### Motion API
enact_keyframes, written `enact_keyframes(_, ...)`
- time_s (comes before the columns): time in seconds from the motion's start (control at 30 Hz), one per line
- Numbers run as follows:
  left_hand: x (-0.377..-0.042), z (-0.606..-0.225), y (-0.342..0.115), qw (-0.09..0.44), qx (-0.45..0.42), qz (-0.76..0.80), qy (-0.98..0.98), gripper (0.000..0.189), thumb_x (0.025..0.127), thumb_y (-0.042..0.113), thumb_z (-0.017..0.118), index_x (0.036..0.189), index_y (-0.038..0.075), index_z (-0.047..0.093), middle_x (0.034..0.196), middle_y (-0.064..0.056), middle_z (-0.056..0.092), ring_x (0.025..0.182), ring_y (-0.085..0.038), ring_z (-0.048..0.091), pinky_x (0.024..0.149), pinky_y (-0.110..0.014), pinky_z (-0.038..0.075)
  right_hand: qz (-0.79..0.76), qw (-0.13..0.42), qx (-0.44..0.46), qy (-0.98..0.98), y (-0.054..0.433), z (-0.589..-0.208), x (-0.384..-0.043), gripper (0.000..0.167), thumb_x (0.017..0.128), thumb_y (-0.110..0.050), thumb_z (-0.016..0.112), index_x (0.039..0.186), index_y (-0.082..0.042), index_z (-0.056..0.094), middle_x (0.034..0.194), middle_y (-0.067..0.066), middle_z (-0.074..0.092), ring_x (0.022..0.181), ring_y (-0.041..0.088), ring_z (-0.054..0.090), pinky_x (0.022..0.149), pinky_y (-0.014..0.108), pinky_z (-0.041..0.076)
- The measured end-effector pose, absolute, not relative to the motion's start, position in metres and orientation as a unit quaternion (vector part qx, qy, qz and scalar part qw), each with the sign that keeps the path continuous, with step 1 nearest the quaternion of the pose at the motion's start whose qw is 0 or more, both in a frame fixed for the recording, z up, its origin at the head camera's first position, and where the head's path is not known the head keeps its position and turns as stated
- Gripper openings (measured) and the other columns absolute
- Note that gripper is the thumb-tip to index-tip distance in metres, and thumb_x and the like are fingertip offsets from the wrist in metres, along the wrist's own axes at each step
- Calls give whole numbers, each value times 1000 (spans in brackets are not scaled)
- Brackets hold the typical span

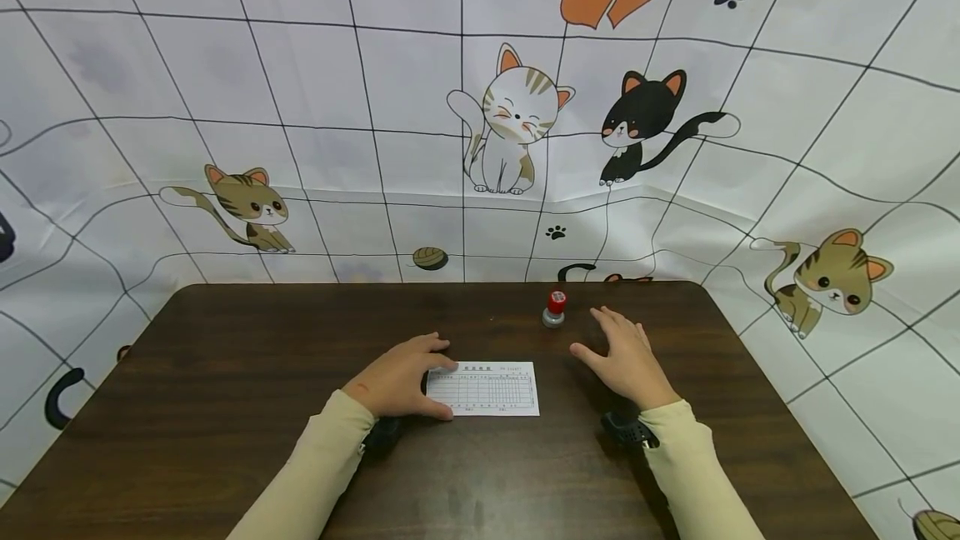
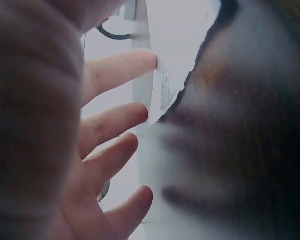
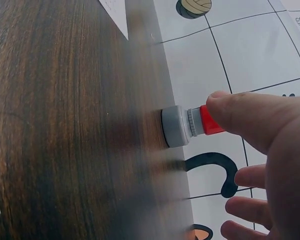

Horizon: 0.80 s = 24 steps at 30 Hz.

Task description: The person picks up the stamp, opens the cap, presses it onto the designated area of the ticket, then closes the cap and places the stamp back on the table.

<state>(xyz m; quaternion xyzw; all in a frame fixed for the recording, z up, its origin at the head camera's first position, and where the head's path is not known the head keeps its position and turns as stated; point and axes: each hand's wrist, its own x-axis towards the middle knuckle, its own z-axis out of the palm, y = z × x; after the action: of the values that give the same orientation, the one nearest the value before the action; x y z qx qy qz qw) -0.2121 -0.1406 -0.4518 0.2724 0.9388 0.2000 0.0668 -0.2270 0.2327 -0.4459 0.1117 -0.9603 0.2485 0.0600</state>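
A white printed form slip [image 1: 487,390] with a ruled grid lies flat on the dark wooden table. My left hand [image 1: 408,377] rests at its left edge, thumb and fingers spread, fingertips right at the paper; the left wrist view shows the fingers [image 2: 122,70] extended beside the slip. Behind the slip stands an upright small stamp [image 1: 554,310] with a red cap and a grey base. To its right, my right hand [image 1: 624,361] reaches forward with fingers apart. In the right wrist view the thumb [image 3: 245,112] overlaps the stamp's red top, with the hand not curled round it.
The brown table [image 1: 247,373] ends at the back against a white wall covering [image 1: 405,157] printed with grid lines and cartoon cats. Dark wrist straps [image 1: 628,430] sit below the sleeves.
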Motion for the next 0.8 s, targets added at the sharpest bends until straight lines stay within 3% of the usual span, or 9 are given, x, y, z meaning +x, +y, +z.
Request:
enact_keyframes(0.27, -217, -453, -140, 49, 275, 198, 940, 66, 80, 51, 87, 134, 17, 70, 154, -13, 49, 146, -35, 40, 124, -57, 21, 244, 56, 110, -962, 231, -448, -230, 75, 99, -43, 69, 153, 3, 44, 159, 30, 37, 148, 49, 32, 119, 71, 12)
enact_keyframes(0.5, -224, -456, -142, 35, 270, 209, 939, 64, 80, 49, 88, 133, 17, 71, 133, -5, 59, 121, -25, 56, 104, -46, 49, 242, 57, 108, -962, 230, -450, -233, 75, 98, -44, 69, 152, 2, 45, 158, 30, 38, 148, 49, 32, 120, 70, 12)
enact_keyframes(0.6, -226, -455, -143, 39, 268, 214, 939, 64, 82, 47, 87, 134, 15, 70, 133, -5, 59, 117, -24, 57, 100, -44, 51, 243, 57, 109, -962, 229, -450, -234, 75, 98, -43, 69, 152, 3, 45, 158, 30, 39, 147, 49, 33, 120, 70, 12)
enact_keyframes(0.8, -230, -452, -141, 52, 263, 211, 940, 62, 85, 44, 85, 137, 14, 69, 139, -8, 57, 125, -30, 55, 103, -49, 49, 237, 52, 108, -964, 228, -450, -236, 73, 99, -41, 69, 152, 4, 45, 157, 31, 39, 147, 49, 33, 120, 70, 16)
